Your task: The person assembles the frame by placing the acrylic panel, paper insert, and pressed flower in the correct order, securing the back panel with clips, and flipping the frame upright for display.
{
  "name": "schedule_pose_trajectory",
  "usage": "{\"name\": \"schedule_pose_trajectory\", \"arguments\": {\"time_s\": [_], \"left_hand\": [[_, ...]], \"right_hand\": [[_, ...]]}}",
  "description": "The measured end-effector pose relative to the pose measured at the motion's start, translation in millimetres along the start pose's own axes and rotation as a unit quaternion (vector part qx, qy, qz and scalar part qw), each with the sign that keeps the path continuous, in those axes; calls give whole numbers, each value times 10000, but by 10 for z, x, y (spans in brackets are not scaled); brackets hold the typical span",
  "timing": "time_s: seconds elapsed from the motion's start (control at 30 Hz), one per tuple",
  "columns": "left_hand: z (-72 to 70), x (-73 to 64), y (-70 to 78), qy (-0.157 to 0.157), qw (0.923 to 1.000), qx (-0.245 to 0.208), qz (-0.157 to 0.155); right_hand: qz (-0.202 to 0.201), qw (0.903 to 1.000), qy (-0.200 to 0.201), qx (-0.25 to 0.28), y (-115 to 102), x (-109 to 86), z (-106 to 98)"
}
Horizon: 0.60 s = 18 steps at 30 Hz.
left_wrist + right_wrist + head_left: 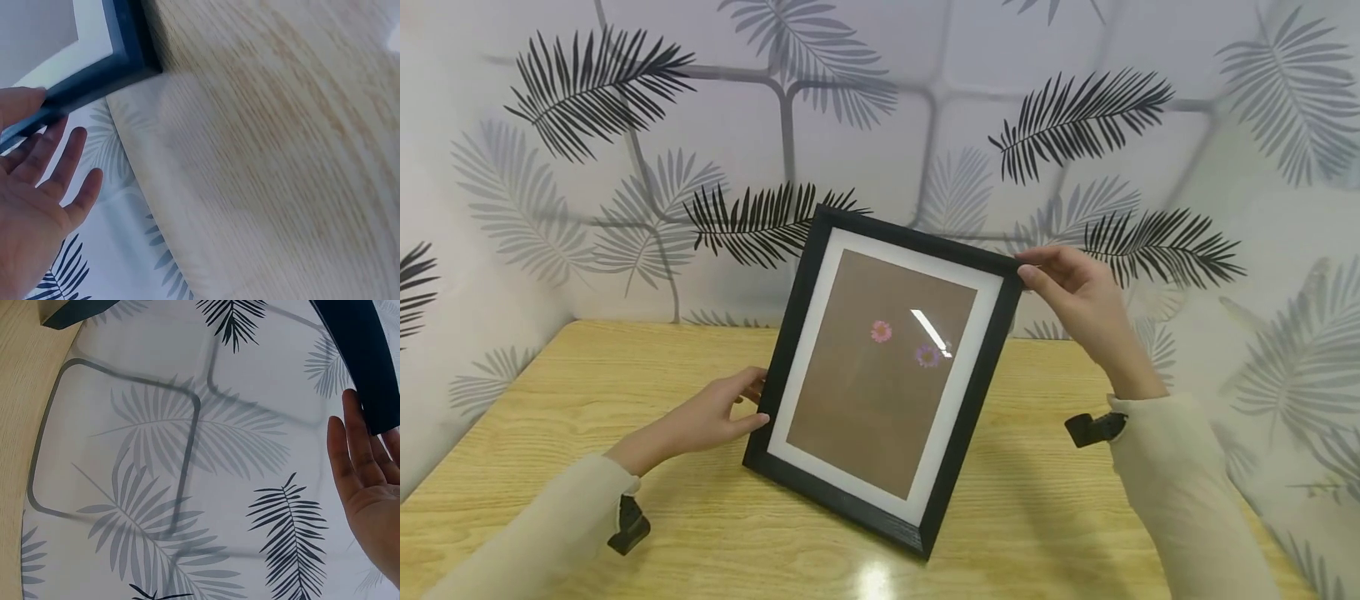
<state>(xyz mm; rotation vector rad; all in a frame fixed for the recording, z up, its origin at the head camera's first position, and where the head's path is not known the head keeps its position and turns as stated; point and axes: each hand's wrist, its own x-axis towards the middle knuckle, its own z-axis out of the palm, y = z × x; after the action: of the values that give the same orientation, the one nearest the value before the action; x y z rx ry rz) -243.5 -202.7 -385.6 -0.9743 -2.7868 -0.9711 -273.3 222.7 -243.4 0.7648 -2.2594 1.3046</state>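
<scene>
A black picture frame (973, 392) with a white mat stands tilted above the wooden table in the head view. Behind its glass, a brown backing carries a pink flower (881, 332) and a purple flower (927, 357). My left hand (722, 412) pinches the frame's left side near the lower corner, thumb in front and fingers behind. At the upper right corner, my right hand (1071, 296) grips the frame between thumb and fingers. The left wrist view shows the left hand (37, 181) at the black edge; the right wrist view shows the right hand (372, 469) at a corner.
The light wooden table (647, 367) lies beneath the frame and meets a wall covering (880, 150) printed with dark and grey leaves. Black straps (631, 525) sit over the pale sleeves at both wrists. A bright light reflection shows at the table's front.
</scene>
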Motion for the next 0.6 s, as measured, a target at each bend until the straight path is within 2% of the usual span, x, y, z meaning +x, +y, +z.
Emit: {"name": "schedule_pose_trajectory", "arguments": {"time_s": [0.23, 0.4, 0.6], "left_hand": [[7, -51, 40, -178, 9995, -240, -36], [45, -57, 59, -219, 9985, -483, -96], [79, -53, 98, -219, 9981, -574, -99]], "right_hand": [[142, 9997, 142, 107, 56, 168, 69], [279, 9993, 210, 99, 106, 284, 133], [391, 9986, 330, 111, 161, 409, 222]]}}
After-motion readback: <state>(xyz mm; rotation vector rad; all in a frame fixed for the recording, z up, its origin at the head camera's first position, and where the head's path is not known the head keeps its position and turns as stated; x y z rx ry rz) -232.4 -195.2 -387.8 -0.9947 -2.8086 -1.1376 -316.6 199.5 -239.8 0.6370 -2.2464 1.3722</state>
